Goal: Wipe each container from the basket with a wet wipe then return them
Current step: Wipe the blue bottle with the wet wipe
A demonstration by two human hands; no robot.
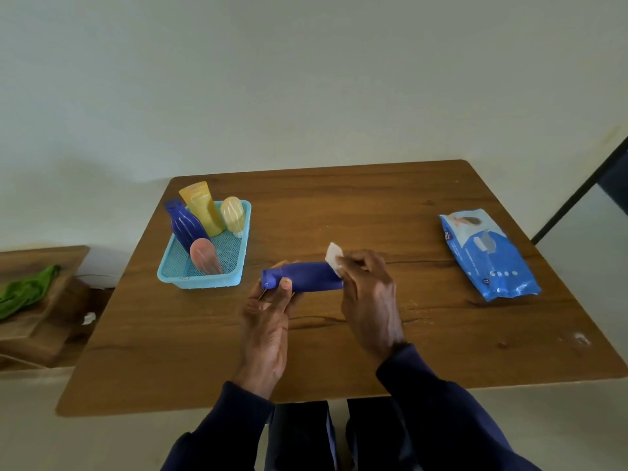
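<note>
The bench [373,212] is brown with a dark wood grain. At its left the basket [204,280] is light blue with a fine mesh pattern — in it stand a dark blue bottle [183,226], a yellow tube [202,209], a cream bottle [233,214] and a pink one [205,256]. The tube [306,277] in the hands is deep blue, the wipe [333,254] white. The wipes pack [486,256] at right is blue and white. The sleeves [441,419] are navy — the cloth [25,294] at far left green.

I am seeing a blue tube [306,280] lying level between my fingers; a white wet wipe [334,255] is pressing against its right end.
</note>
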